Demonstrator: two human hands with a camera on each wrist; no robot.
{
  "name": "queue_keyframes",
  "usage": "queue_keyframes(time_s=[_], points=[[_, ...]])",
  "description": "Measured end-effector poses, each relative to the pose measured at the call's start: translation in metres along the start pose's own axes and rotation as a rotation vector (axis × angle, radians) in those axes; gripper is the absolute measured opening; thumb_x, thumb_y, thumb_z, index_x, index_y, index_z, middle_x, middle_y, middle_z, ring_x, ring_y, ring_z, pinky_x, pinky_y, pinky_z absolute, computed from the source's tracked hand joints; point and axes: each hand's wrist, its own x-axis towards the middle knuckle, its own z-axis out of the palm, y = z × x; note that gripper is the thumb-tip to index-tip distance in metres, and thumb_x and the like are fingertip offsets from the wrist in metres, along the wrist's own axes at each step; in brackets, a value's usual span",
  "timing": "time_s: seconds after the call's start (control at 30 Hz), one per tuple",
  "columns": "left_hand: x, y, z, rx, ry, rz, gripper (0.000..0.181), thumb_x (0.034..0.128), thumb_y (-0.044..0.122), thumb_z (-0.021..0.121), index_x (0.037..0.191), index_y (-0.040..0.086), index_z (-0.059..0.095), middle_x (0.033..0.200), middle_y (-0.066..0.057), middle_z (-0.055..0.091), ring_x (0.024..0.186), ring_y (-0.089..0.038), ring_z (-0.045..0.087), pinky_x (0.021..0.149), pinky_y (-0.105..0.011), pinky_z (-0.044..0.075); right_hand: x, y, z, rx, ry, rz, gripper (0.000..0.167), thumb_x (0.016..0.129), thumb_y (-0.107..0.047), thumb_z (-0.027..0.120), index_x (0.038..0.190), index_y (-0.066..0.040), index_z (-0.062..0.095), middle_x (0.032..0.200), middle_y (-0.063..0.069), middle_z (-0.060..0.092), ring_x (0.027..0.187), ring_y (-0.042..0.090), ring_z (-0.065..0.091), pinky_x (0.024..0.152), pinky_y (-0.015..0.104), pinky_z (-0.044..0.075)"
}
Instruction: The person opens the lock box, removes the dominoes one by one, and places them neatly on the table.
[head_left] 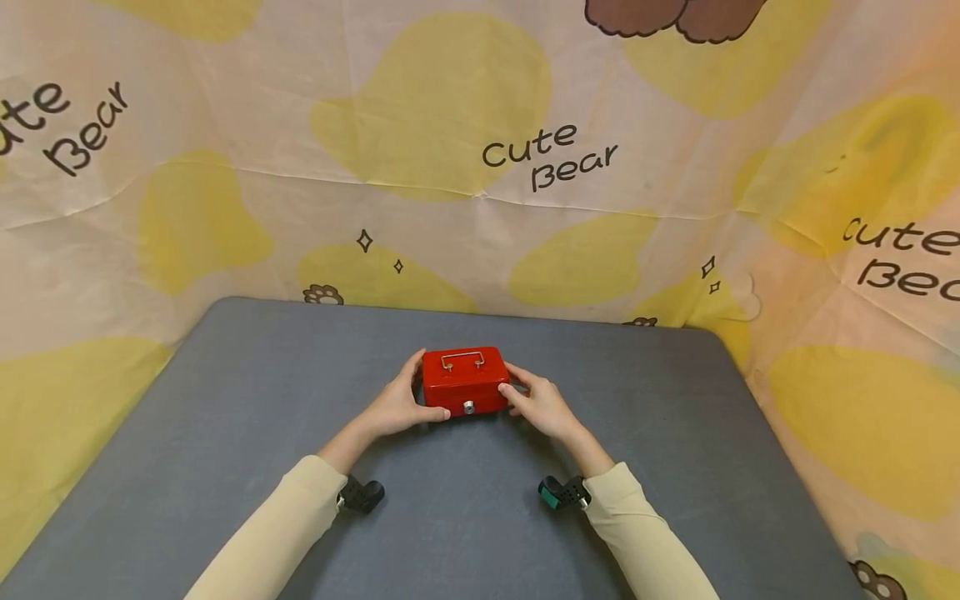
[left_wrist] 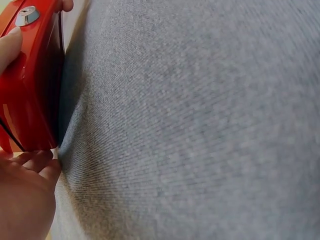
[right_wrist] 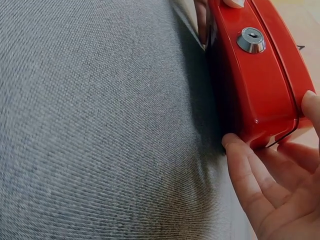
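Observation:
A red metal cash box (head_left: 465, 381) is at the middle of the grey table, between the two hands. Its lid is closed, with a thin wire handle (head_left: 462, 356) on top and a round silver key lock (right_wrist: 251, 40) on the front. My left hand (head_left: 397, 404) grips the left end, thumb on the lower front and fingers around the side. My right hand (head_left: 547, 408) holds the right end, its thumb by the front right edge. Fingertips (right_wrist: 233, 141) reach the lower corner in the right wrist view. Whether the underside touches the table I cannot tell.
The grey table (head_left: 247, 400) has rounded far corners. A cloth backdrop (head_left: 420, 125) with yellow patches and "Cute Bear" lettering hangs behind it and along both sides. Black straps with small devices (head_left: 363, 497) sit on both wrists.

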Motion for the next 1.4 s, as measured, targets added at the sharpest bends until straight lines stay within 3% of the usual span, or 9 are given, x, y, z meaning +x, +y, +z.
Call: queue_keyframes(time_s=[0.43, 0.9, 1.17, 1.4], points=[[-0.009, 0.001, 0.003, -0.040, 0.054, -0.012, 0.107, 0.0672, 0.033, 0.081, 0.146, 0.007, 0.013, 0.139, -0.013, 0.041, 0.129, -0.033, 0.038, 0.105, -0.052, 0.029, 0.001, -0.005, -0.003, 0.017, 0.006, 0.004, 0.048, 0.090, -0.029, 0.058, 0.133, -0.010, 0.049, 0.115, 0.009, 0.063, 0.071, 0.017, 0.066, 0.066, 0.034, 0.055], [-0.012, 0.000, 0.003, -0.116, 0.010, -0.018, 0.104, 0.0676, 0.033, 0.081, 0.140, 0.007, 0.011, 0.142, -0.015, 0.036, 0.132, -0.034, 0.034, 0.107, -0.049, 0.028, 0.004, -0.001, -0.005, -0.001, -0.017, 0.012, 0.046, 0.091, -0.030, 0.057, 0.132, -0.010, 0.051, 0.098, 0.009, 0.067, 0.071, 0.020, 0.065, 0.066, 0.034, 0.055], [-0.013, -0.001, 0.003, -0.084, 0.011, -0.012, 0.109, 0.0675, 0.035, 0.081, 0.146, 0.007, 0.009, 0.142, -0.015, 0.036, 0.129, -0.032, 0.039, 0.105, -0.050, 0.029, 0.005, 0.000, -0.006, 0.041, -0.033, 0.014, 0.047, 0.091, -0.031, 0.057, 0.132, -0.010, 0.051, 0.104, 0.012, 0.066, 0.075, 0.025, 0.065, 0.069, 0.035, 0.055], [-0.011, 0.000, -0.002, -0.102, -0.034, 0.004, 0.111, 0.0689, 0.031, 0.080, 0.148, 0.008, 0.005, 0.145, -0.017, 0.032, 0.130, -0.031, 0.038, 0.106, -0.049, 0.030, -0.006, -0.024, -0.011, 0.059, -0.058, 0.010, 0.046, 0.093, -0.022, 0.055, 0.132, 0.000, 0.048, 0.095, 0.016, 0.065, 0.081, 0.037, 0.063, 0.073, 0.043, 0.054]])
